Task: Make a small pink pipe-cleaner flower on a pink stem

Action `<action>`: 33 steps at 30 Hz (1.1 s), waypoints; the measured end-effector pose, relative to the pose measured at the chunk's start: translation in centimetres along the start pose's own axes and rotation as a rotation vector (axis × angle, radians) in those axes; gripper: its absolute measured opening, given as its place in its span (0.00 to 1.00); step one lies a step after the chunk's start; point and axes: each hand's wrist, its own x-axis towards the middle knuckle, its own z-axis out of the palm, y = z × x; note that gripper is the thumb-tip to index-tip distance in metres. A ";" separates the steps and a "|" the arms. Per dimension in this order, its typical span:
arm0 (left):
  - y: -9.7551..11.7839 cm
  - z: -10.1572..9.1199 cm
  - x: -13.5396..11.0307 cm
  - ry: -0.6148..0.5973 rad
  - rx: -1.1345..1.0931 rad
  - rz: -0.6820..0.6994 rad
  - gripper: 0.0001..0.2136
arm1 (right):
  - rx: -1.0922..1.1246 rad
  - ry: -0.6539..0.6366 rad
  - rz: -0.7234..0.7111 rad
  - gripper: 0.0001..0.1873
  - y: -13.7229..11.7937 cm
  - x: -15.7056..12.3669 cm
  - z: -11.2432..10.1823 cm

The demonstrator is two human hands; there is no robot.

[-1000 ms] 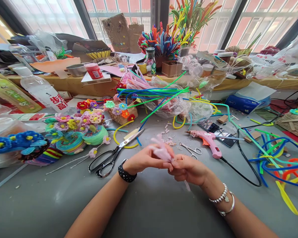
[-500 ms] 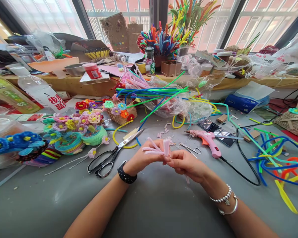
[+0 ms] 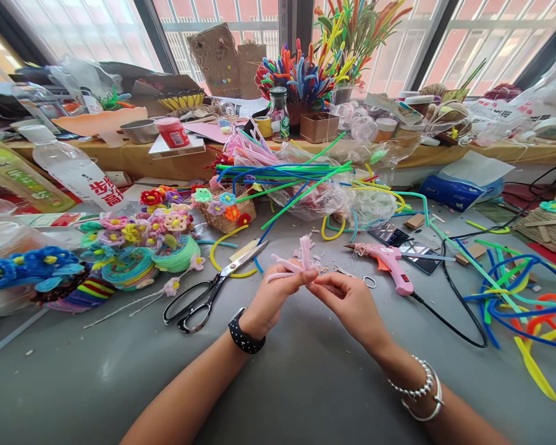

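Pale pink pipe cleaners [image 3: 304, 252], bent into several short loops, stick up from my left hand [image 3: 274, 298], which is closed on them between thumb and fingers. Fingertips of my right hand [image 3: 352, 308] are pinched together against the left thumb, at the base of the pink loops. The part between the fingertips is hidden. Large black-handled scissors [image 3: 213, 287] lie left of my hands. Just beyond my right hand are small scissors [image 3: 369, 282], partly covered, and a pink glue gun [image 3: 389, 266].
Pipe-cleaner flowers [image 3: 130, 238] and coiled baskets stand at the left. A plastic bag [image 3: 306, 198] with long pipe cleaners lies at the back. Loose coloured pipe cleaners [image 3: 514, 296] tangle at the right, beside the glue gun's cord [image 3: 463, 327]. Tissues [image 3: 458, 185] sit back right.
Both hands have turned and shifted slightly. The pink loops tilt and sit a little higher and farther left; the right fingers are straighter, and the pink end below the right hand no longer shows.
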 end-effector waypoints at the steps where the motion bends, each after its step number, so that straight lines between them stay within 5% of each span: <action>1: -0.2 0.1 0.0 0.022 -0.017 -0.021 0.11 | -0.036 0.022 -0.013 0.12 0.1 -0.1 0.1; 10: -0.7 0.6 0.1 0.131 -0.134 -0.088 0.13 | -0.343 0.172 -0.216 0.09 0.6 -0.4 0.8; 18: 0.2 -0.1 0.4 0.071 -0.022 -0.030 0.11 | -0.225 0.052 -0.208 0.17 0.5 0.6 -1.1; 25: 0.6 0.2 0.0 -0.252 0.154 -0.172 0.12 | 0.058 -0.060 -0.075 0.15 0.3 1.0 -1.8; 33: 0.6 0.2 -0.1 -0.299 0.029 -0.236 0.15 | 0.213 0.086 0.010 0.18 1.2 1.3 -1.8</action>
